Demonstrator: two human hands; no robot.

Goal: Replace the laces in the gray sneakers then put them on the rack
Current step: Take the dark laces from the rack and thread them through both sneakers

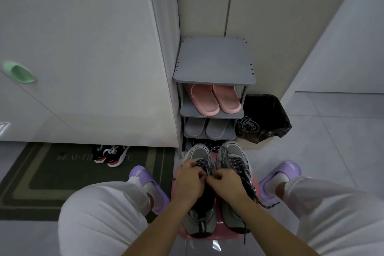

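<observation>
Here, the gray sneakers [232,149] sit side by side on a pink plastic stool [218,235], toes at its far edge toward the rack [214,60], threaded with dark speckled rope laces [239,165]. The left hand [190,178] and right hand [226,183] both curl their fingers, pinching lace over the left shoe. Beside the rack, a bin [268,114] lined with glossy black plastic holds tangled pale cord [248,124]; the flat gray shelves carry smooth pink slippers [216,100] and gray slippers [207,130].

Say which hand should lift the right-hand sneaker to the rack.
Right, probably. The right hand is next to the right-hand sneaker; the left hand is over the other sneaker, farther off. Both pinch laces now, so it must let go first.
</observation>
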